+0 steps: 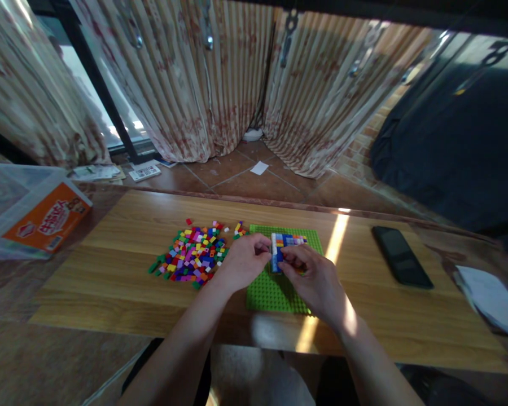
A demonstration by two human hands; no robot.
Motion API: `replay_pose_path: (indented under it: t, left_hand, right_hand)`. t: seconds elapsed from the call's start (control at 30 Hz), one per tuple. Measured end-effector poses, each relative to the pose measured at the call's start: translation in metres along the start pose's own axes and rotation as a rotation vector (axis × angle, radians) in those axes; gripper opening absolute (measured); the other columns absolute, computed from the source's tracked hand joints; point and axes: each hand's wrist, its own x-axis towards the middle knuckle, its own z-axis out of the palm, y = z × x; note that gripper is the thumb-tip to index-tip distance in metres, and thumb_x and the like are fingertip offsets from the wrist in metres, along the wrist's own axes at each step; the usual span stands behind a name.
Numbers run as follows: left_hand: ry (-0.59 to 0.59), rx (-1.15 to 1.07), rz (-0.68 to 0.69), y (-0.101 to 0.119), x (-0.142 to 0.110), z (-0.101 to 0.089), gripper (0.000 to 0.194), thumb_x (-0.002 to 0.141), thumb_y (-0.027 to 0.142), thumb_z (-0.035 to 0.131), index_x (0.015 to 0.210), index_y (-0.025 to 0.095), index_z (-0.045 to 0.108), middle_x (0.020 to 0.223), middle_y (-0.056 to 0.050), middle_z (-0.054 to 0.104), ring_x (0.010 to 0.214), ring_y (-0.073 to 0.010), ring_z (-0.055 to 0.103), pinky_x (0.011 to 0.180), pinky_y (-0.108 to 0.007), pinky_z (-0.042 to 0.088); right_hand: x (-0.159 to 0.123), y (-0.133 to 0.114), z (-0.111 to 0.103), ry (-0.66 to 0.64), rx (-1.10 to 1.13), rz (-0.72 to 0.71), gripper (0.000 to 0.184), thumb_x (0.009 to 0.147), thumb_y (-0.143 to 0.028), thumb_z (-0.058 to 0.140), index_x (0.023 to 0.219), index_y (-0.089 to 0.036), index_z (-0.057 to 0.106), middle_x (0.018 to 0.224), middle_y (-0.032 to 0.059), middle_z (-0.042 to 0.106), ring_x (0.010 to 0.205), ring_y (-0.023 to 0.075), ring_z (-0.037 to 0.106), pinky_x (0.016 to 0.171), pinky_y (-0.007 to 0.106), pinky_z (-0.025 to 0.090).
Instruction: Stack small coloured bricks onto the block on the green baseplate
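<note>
The counter [110,254] shows wood grain with a smooth, faintly shiny finish. On it, the green baseplate [265,299] is plastic, its surface rough with studs; the loose bricks [195,254] and the joined bricks [274,242] look like hard, smooth plastic. The phone [402,256] has a dark, glossy, glass-like face. The tub [8,211] is translucent plastic, smooth-walled. The curtains [195,84] are pleated cloth, soft and matt. The floor [232,175] looks like tile with a dull sheen; the sheets [491,299] are matt white paper.
</note>
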Motion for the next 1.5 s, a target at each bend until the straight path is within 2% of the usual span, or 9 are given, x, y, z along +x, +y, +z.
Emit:
replay_pose_path:
  t: [0.23, 0.47, 0.77, 0.97, 1.07, 1.2, 1.3, 1.4, 1.5]
  left_hand:
    - [-0.015, -0.013, -0.012, -0.002, 0.002, 0.001, 0.020, 0.075, 0.005, 0.057, 0.090, 0.014, 0.067, 0.083, -0.006, 0.074, 0.077, -0.0167, 0.069, 0.074, -0.029, 0.054]
    - [0.037, 0.027, -0.005, -0.004, -0.001, 0.006, 0.018, 0.079, 0.029, 0.064, 0.090, 0.016, 0.067, 0.085, -0.006, 0.073, 0.077, -0.0180, 0.067, 0.070, -0.030, 0.053]
    - [0.163, -0.129, -0.232, -0.002, 0.006, 0.023, 0.022, 0.066, 0.012, 0.068, 0.087, 0.012, 0.064, 0.077, -0.005, 0.069, 0.069, -0.0162, 0.064, 0.061, -0.026, 0.047]
    - [0.159, -0.176, -0.244, -0.004, 0.006, 0.024, 0.023, 0.064, 0.012, 0.069, 0.086, 0.013, 0.062, 0.071, -0.002, 0.065, 0.065, -0.0142, 0.061, 0.059, -0.024, 0.045]
    - [0.128, -0.235, -0.177, -0.008, 0.004, 0.023, 0.026, 0.066, 0.015, 0.070, 0.090, 0.013, 0.061, 0.072, -0.001, 0.064, 0.065, -0.0130, 0.060, 0.060, -0.024, 0.045]
    - [0.139, -0.249, -0.121, -0.009, 0.004, 0.010, 0.034, 0.068, 0.022, 0.072, 0.099, 0.013, 0.061, 0.070, 0.000, 0.063, 0.062, -0.0117, 0.058, 0.058, -0.023, 0.043]
    - [0.226, -0.282, -0.116, -0.006, 0.005, -0.009, 0.026, 0.073, 0.025, 0.068, 0.096, 0.013, 0.063, 0.064, 0.002, 0.059, 0.058, -0.0100, 0.054, 0.055, -0.022, 0.041]
    - [0.350, -0.356, -0.133, -0.004, 0.003, -0.029, 0.022, 0.075, 0.026, 0.065, 0.093, 0.014, 0.063, 0.058, 0.005, 0.055, 0.050, -0.0079, 0.049, 0.051, -0.020, 0.040]
    - [0.466, -0.394, -0.122, -0.005, 0.002, -0.045, 0.022, 0.073, 0.025, 0.066, 0.091, 0.013, 0.064, 0.056, 0.005, 0.054, 0.048, -0.0065, 0.047, 0.048, -0.018, 0.037]
  right_hand:
    - [0.000, 0.000, 0.002, 0.011, 0.026, 0.034, 0.014, 0.080, -0.023, 0.062, 0.091, -0.025, 0.071, 0.084, 0.0014, 0.067, 0.075, 0.0172, 0.062, 0.069, 0.032, 0.049]
    - [0.000, -0.002, 0.005, 0.042, 0.167, 0.066, 0.013, 0.078, -0.021, 0.065, 0.087, -0.025, 0.073, 0.078, -0.0007, 0.064, 0.068, 0.0140, 0.058, 0.064, 0.028, 0.047]
    - [0.002, -0.005, 0.006, 0.059, 0.147, 0.102, 0.012, 0.074, -0.018, 0.067, 0.083, -0.022, 0.074, 0.075, -0.0008, 0.064, 0.064, 0.0133, 0.057, 0.063, 0.028, 0.047]
    - [0.001, 0.003, 0.006, 0.043, 0.250, 0.111, 0.014, 0.074, -0.022, 0.068, 0.087, -0.023, 0.074, 0.076, 0.0000, 0.068, 0.065, 0.0139, 0.060, 0.062, 0.028, 0.051]
    - [0.001, 0.009, 0.004, 0.164, 0.394, 0.141, 0.014, 0.074, -0.025, 0.069, 0.087, -0.021, 0.074, 0.078, 0.0018, 0.071, 0.067, 0.0147, 0.063, 0.063, 0.030, 0.053]
    - [0.003, 0.013, -0.004, 0.401, 0.499, 0.170, 0.014, 0.076, -0.027, 0.070, 0.088, -0.019, 0.073, 0.076, 0.0030, 0.072, 0.064, 0.0145, 0.064, 0.060, 0.030, 0.053]
    - [0.002, 0.006, -0.005, 0.499, 0.472, 0.133, 0.011, 0.077, -0.026, 0.070, 0.086, -0.019, 0.072, 0.075, 0.0024, 0.071, 0.063, 0.0139, 0.063, 0.058, 0.029, 0.053]
    - [-0.003, -0.010, 0.002, 0.417, 0.376, 0.005, 0.007, 0.082, -0.023, 0.066, 0.086, -0.021, 0.072, 0.078, 0.0015, 0.070, 0.065, 0.0132, 0.063, 0.060, 0.028, 0.052]
    - [-0.010, -0.028, 0.014, 0.207, 0.220, -0.173, 0.012, 0.086, -0.019, 0.060, 0.088, -0.022, 0.071, 0.082, 0.0018, 0.069, 0.071, 0.0134, 0.064, 0.066, 0.027, 0.052]
